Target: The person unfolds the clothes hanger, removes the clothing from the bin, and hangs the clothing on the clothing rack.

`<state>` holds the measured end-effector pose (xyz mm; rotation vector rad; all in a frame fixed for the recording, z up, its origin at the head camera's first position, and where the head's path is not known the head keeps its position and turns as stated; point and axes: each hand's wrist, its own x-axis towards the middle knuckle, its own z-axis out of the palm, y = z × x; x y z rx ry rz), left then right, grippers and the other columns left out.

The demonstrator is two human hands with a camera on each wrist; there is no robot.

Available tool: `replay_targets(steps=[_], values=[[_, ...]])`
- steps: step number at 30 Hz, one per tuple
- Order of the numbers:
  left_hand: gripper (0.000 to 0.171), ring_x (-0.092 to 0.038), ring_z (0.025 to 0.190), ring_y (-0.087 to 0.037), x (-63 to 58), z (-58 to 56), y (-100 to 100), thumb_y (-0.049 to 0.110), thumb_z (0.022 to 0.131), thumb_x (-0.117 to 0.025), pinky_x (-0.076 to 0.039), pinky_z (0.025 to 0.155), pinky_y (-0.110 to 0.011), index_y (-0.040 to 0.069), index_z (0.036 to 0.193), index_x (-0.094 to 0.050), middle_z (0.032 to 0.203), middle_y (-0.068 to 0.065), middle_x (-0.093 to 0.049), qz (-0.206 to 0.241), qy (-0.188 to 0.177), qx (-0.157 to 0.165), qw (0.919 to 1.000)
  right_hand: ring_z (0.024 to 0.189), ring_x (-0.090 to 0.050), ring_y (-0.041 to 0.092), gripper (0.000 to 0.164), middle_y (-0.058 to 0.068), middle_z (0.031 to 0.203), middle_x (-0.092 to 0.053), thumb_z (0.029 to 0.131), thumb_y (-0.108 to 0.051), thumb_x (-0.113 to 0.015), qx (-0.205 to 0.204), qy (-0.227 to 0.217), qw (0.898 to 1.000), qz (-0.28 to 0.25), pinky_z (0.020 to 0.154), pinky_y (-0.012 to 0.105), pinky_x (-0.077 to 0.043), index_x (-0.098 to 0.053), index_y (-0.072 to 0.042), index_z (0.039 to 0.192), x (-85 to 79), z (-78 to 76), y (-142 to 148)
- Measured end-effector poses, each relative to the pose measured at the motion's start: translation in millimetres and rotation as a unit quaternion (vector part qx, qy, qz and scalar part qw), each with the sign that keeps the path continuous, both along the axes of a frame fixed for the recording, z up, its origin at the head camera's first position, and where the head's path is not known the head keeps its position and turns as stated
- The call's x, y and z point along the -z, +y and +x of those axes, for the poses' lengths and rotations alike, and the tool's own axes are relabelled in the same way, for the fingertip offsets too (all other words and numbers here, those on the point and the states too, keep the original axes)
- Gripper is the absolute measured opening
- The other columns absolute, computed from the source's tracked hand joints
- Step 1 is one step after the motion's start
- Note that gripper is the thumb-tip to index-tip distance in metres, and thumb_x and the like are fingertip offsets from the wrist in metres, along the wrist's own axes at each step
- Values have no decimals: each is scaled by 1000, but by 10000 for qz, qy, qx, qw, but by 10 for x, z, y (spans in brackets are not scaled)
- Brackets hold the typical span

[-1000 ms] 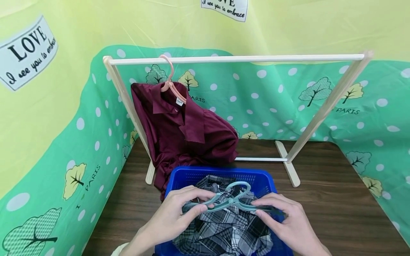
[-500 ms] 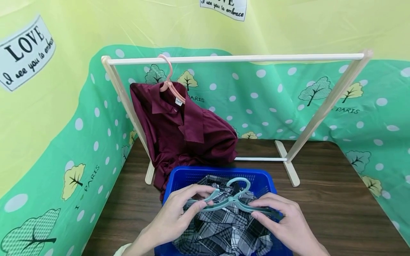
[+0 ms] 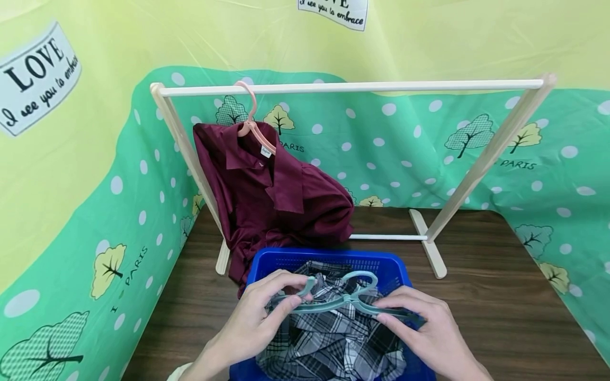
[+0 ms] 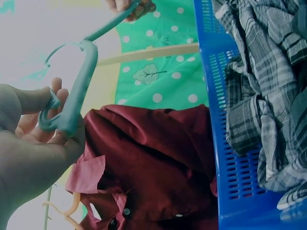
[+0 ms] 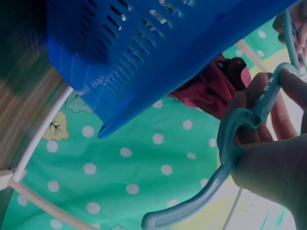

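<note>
Both hands hold a teal plastic hanger above the blue basket. My left hand pinches the hanger's left arm between thumb and fingers, where a small curved end sticks up; the left wrist view shows this curled end close. On the other side, my right hand pinches the right arm. The hook lies tilted toward the back, between the hands. Under the hanger, a crumpled black, grey and white plaid garment fills the basket. In the right wrist view, the hanger's arm extends past the hand.
Behind the basket stands a wooden rack with a white top bar. A maroon shirt hangs at its left on a pink hanger, its lower part touching the basket's back left. The dark wooden table extends right. Patterned cloth surrounds everything.
The left hand has shifted slightly left along the hanger's arm. The hook rose a little, then tipped back down and slightly right. The right hand, basket and maroon shirt stay nearly still.
</note>
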<state>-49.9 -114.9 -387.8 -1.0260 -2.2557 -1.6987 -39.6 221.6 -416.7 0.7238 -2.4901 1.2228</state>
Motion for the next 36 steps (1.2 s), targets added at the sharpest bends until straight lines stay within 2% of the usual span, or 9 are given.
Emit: replay_targets(steps=[7,15,20,23,26,33,36], values=[[35,-74,106,-17,-26,-18,-75,-9,107,-64,-62,89,-33,14,132,-70,122,-3,-78,251,-19,-137,9996,96,-73,6,52,-17,105,-78,81,9,-94,-2,122,9999,-65,91,13,-55,-84,-32,111,-5,-12,46],[26,-77,97,-19,-49,-19,-165,-12,104,-65,-61,85,-31,11,113,-73,102,-4,-80,697,-210,-342,9968,95,-74,5,56,-19,105,-77,78,10,-95,39,187,9998,28,89,13,-56,-83,-35,110,-8,-27,100],[30,-75,95,-16,-29,-38,-232,-16,99,-68,-58,77,-25,12,106,-78,103,-6,-80,846,113,-807,9931,94,-74,5,55,-15,103,-77,76,12,-95,65,415,9991,-45,89,13,-55,-84,-30,109,-33,-29,137],[31,-71,92,-14,-15,-54,-285,-19,97,-70,-54,70,-23,10,105,-79,104,-10,-78,1008,204,-1094,9887,93,-74,4,55,-15,102,-78,76,13,-95,251,343,9991,-89,88,13,-55,-85,-30,108,-40,-24,174],[30,-69,89,-14,4,-67,-345,-20,96,-69,-52,67,-22,7,104,-79,103,-12,-77,1127,100,-1233,9859,93,-73,4,54,-13,102,-78,75,14,-95,390,357,9985,-159,88,12,-55,-86,-28,108,-35,-36,218],[26,-74,94,-15,76,-75,-438,-16,97,-71,-59,78,-25,8,105,-80,105,-7,-79,993,-277,-1535,9828,94,-73,2,51,-7,101,-80,72,18,-94,603,493,9966,-266,85,11,-55,-87,-19,106,-35,-72,328],[23,-74,91,-16,114,-81,-449,-16,98,-71,-58,75,-24,4,106,-79,106,-7,-79,1092,-358,-1480,9823,95,-73,3,51,-5,101,-80,71,21,-93,624,514,9960,-369,83,11,-55,-87,-16,106,-35,-78,372]])
